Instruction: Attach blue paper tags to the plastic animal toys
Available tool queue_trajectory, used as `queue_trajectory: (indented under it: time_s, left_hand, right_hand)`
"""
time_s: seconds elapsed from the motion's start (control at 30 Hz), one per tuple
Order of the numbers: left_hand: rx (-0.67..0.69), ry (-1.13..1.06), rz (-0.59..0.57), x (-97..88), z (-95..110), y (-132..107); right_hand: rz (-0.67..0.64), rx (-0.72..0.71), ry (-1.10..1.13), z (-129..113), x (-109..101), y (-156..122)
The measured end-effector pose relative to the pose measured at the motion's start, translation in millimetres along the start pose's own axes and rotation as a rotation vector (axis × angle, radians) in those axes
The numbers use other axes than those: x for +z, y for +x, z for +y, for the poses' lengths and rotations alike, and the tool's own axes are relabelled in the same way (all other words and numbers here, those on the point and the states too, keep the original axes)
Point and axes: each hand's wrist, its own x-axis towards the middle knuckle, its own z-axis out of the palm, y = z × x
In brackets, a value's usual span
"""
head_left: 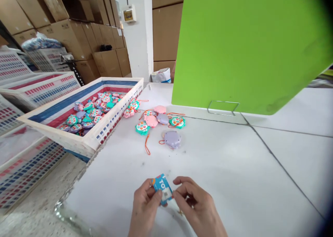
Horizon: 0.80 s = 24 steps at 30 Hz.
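My left hand [147, 204] grips a small blue printed card [161, 185] with the white letters "TO" on it, thumb across its face. At the card's right edge is my right hand [194, 202], its thumb and forefinger pinched together; what lies between those fingertips is too small to make out. A small gold-coloured bit [180, 212] shows under the right hand. Beyond both hands lies a purple animal-shaped toy [172, 139] with an orange loop. Behind it are several pink, purple and green toys, among them a green one [142, 127] with coloured round buttons.
A white plastic crate [97, 140] full of similar toys stands at the table's left edge, with more crates [28, 171] beyond it. A large green panel [234, 49] rises over the back right of the white table [221, 160]. Cardboard boxes [70, 35] are stacked behind.
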Motion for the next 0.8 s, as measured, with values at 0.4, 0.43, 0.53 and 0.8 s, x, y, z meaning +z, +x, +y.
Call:
queue_trajectory:
  time_s: [0.4,0.43,0.53,0.8]
  left_hand:
    - [-0.036,0.116,-0.026,9.4,7.2,-0.3]
    - [-0.030,0.117,-0.024,10.4,7.4,-0.5]
    - [-0.027,0.140,-0.036,11.6,8.0,-0.9]
    - [0.006,0.225,-0.042,10.3,11.0,2.6]
  right_hand:
    - [-0.054,0.045,0.012,1.5,-9.6,-0.6]
    - [-0.059,0.039,0.014,1.5,-10.0,0.2]
    - [-0.053,0.024,0.041,1.9,-10.8,1.6]
    - [0.000,0.008,0.045,0.9,-10.7,0.5]
